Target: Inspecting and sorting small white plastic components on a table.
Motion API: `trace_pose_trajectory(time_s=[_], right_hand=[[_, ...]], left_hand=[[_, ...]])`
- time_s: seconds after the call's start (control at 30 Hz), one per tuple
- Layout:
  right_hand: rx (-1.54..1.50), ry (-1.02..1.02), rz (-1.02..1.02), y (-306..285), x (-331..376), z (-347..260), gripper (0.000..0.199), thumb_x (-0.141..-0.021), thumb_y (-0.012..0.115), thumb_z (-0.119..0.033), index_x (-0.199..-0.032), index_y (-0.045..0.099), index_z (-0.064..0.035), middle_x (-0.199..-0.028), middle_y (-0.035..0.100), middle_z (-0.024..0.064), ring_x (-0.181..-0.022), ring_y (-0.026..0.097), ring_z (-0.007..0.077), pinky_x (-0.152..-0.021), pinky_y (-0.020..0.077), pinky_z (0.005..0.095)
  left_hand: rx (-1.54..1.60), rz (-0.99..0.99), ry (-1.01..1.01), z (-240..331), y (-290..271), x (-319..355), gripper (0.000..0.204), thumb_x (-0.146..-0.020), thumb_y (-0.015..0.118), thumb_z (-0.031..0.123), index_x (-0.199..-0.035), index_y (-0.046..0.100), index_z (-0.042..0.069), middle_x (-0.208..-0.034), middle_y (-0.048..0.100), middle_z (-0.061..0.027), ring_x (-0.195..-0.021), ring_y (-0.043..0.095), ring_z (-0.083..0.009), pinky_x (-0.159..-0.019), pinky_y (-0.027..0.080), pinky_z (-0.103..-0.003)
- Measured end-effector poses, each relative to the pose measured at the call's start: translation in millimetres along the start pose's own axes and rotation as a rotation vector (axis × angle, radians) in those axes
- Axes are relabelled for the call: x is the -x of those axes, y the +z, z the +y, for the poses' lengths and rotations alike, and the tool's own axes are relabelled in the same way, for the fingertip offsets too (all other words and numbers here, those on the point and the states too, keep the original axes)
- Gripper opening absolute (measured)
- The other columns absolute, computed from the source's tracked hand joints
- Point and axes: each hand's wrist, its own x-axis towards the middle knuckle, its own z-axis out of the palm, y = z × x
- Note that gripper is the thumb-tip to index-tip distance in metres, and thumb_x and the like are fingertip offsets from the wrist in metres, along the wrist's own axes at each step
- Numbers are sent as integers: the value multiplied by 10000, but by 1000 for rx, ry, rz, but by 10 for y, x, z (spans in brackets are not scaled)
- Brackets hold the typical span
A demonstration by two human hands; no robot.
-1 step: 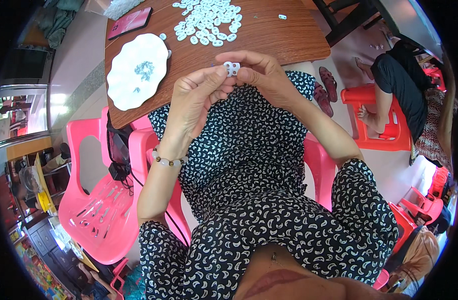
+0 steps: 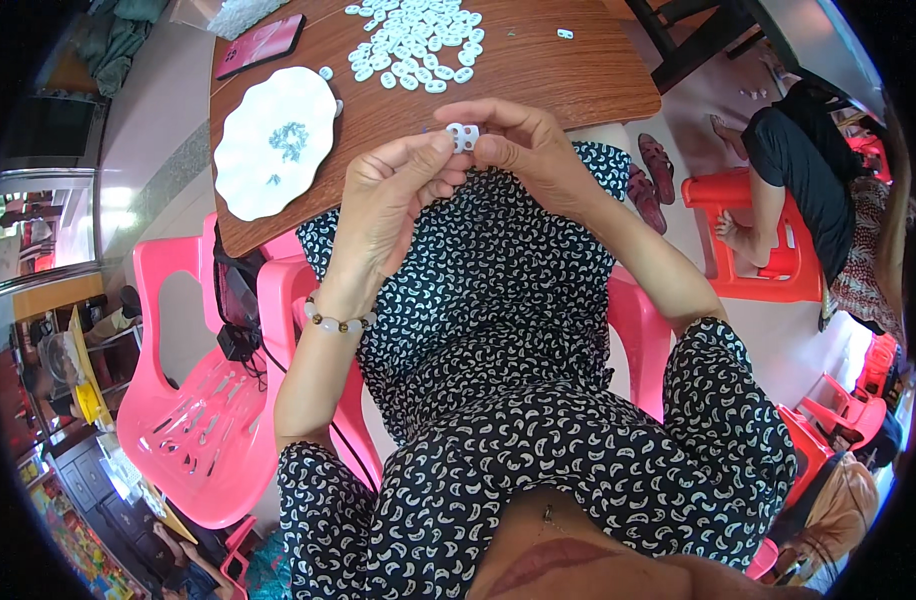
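Note:
Small white two-hole plastic pieces (image 2: 464,138), seemingly two side by side, are held up between my hands just off the table's near edge. My left hand (image 2: 403,180) pinches them from the left with thumb and forefinger, its other fingers curled. From the right, my right hand (image 2: 538,155) grips them with the thumb, its forefinger arched over the top. Whether the pieces are joined is too small to tell. Beyond my hands, a pile of similar white two-hole pieces (image 2: 413,45) lies on the brown wooden table (image 2: 558,75).
A white scalloped plate (image 2: 243,150) with a grey plant print lies at the table's left, a pink phone (image 2: 261,46) behind it. One loose piece (image 2: 565,34) sits far right. Pink chairs (image 2: 203,430) stand left; another person sits near a red stool (image 2: 758,240) on the right.

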Motion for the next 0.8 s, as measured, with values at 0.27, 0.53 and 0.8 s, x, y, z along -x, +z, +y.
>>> trace_pose_trajectory(time_s=[0.27, 0.53, 0.8], right_hand=[[102, 49, 88, -7, 11, -165, 287, -918, 602, -286, -960, 626, -2, -864, 621, 15, -763, 552, 60, -687, 453, 210], [236, 76, 93, 30, 27, -137, 211, -883, 660, -201, -873, 648, 10, -798, 666, 38, -756, 630, 81, -679, 517, 208], [201, 30, 117, 51, 38, -52, 209, -878, 666, -200, -837, 639, 3, -778, 658, 33, -740, 619, 74, -669, 511, 211]], left_hand=[[-84, 57, 29, 3, -18, 2, 244, -884, 652, 180, -1014, 662, -27, -862, 691, -88, -741, 623, -97, -675, 484, -203], [-81, 47, 16, -15, -56, 6, 230, -883, 653, 177, -995, 671, -22, -860, 694, -86, -738, 618, -93, -677, 484, -206], [-171, 56, 35, -4, -55, -1, 238, -887, 648, 183, -1003, 679, -22, -836, 699, -86, -708, 615, -90, -655, 479, -205]])
